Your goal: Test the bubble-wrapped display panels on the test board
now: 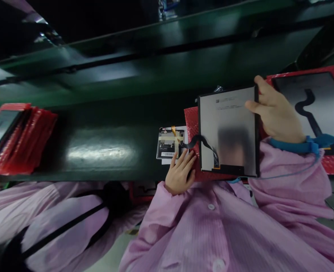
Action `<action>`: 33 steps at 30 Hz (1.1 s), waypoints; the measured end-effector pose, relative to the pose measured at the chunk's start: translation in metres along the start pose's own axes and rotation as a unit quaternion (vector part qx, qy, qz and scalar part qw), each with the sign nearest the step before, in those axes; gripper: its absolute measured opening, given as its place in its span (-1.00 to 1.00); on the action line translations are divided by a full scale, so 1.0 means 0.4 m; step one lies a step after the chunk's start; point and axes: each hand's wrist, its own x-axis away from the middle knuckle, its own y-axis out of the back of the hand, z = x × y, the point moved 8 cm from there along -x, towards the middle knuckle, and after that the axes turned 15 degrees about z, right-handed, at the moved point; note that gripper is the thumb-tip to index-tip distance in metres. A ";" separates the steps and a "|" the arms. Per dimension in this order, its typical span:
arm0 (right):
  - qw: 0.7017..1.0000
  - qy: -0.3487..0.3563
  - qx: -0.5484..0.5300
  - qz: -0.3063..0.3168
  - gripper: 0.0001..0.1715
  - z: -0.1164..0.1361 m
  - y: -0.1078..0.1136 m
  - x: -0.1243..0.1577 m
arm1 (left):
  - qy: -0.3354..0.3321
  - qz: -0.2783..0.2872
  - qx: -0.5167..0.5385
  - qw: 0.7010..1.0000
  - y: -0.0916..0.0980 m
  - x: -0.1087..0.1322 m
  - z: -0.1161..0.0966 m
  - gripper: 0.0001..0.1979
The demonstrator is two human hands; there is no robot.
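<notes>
My right hand [278, 109] grips a display panel [236, 117] by its upper right edge, thumb on the grey back. The panel is raised and tilted, its back towards me. From its lower left a black flex cable [196, 139] runs across to a small battery-and-circuit-board unit [169, 143] with yellowish tape, lying on a white sheet. My left hand [180, 173] lies palm down at the unit's lower right corner, fingers stretched out beside the cable's end. Under the panel is a red bubble-wrap sleeve [192, 119]. A blue wrist strap [291, 145] circles my right wrist.
A stack of red bubble-wrap sleeves [27, 139] with a panel on top stands at the left. Another panel [325, 102] with a black cable lies on red wrap at the right. A co-worker [64, 226] sits close on my left. The dark green bench [104, 121] has a raised back.
</notes>
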 end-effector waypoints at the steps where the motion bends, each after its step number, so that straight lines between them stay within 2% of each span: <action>1: 1.000 0.000 -0.007 0.014 -0.11 -0.007 -0.010 -0.008 | 0.003 0.000 0.003 1.000 0.000 0.000 0.002 -0.40; 6: 0.996 -0.024 -0.056 0.065 -0.10 -0.108 -0.082 -0.077 | 0.023 -0.001 0.026 0.999 -0.001 0.003 0.017 -0.26; 10: 0.996 -0.035 0.022 0.079 -0.12 -0.166 -0.108 -0.111 | 0.005 0.010 0.004 1.000 0.000 0.004 0.010 -0.30; 12: 0.988 -0.042 0.135 0.065 -0.20 -0.160 -0.104 -0.105 | 0.000 0.024 -0.016 1.000 -0.004 0.004 0.005 -0.37; 14: 0.964 -0.049 0.262 0.021 -0.27 -0.126 -0.095 -0.083 | 0.003 0.034 -0.027 0.999 -0.007 0.005 0.002 -0.43; 16: 0.941 -0.017 0.339 -0.010 -0.37 -0.067 -0.108 -0.057 | 0.008 0.039 -0.027 0.999 -0.007 0.004 -0.001 -0.45; 17: 0.937 0.020 0.350 0.000 -0.43 -0.034 -0.131 -0.048 | 0.010 0.042 -0.026 0.999 -0.004 0.002 -0.003 -0.46; 18: 0.936 0.063 0.344 0.037 -0.50 -0.005 -0.167 -0.042 | 0.010 0.044 -0.025 0.999 0.001 -0.002 -0.006 -0.47; 21: 0.923 0.158 0.270 0.225 -0.63 0.041 -0.302 -0.034 | -0.019 0.027 -0.008 0.999 0.047 -0.022 -0.012 -0.60; 22: 0.916 0.171 0.241 0.272 -0.65 0.044 -0.338 -0.034 | -0.031 0.007 -0.001 0.999 0.074 -0.032 -0.010 -0.66; 24: 0.910 0.176 0.187 0.324 -0.72 0.035 -0.384 -0.043 | -0.041 -0.059 0.009 0.997 0.140 -0.054 0.011 -0.77; 26: 0.913 0.165 0.138 0.347 -0.79 0.014 -0.407 -0.054 | -0.017 -0.128 0.007 0.992 0.199 -0.082 0.052 -0.80; 28: 0.918 0.158 0.106 0.349 -0.84 -0.008 -0.414 -0.062 | 0.012 -0.146 -0.001 0.989 0.220 -0.121 0.097 -0.77; 31: 0.926 0.175 0.102 0.319 -0.91 -0.021 -0.409 -0.064 | 0.006 -0.080 -0.013 0.997 0.186 -0.188 0.138 -0.75; 33: 0.929 0.187 0.110 0.299 -0.90 -0.024 -0.409 -0.063 | -0.011 -0.052 -0.010 0.999 0.158 -0.211 0.149 -0.76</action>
